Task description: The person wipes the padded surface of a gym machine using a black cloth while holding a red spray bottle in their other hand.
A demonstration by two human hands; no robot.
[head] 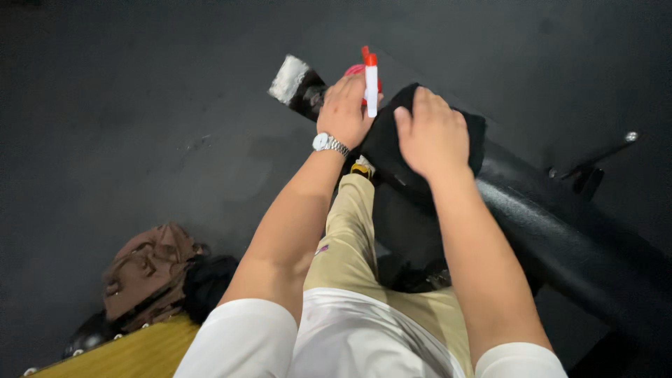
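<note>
Left hand fingers wrapped round spray bottle; right hand, at 3 o'clock, fingers spread, pressing black cloth onto padded bench; wiping looks mid-course.

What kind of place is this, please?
Probably a gym: a long black padded bench stands on dark rubber-like flooring, and the right hand presses a black cloth on the pad.

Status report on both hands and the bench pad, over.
Left hand grips red-and-white spray bottle. Right hand presses black cloth on black bench pad. Nothing blocking.
</note>
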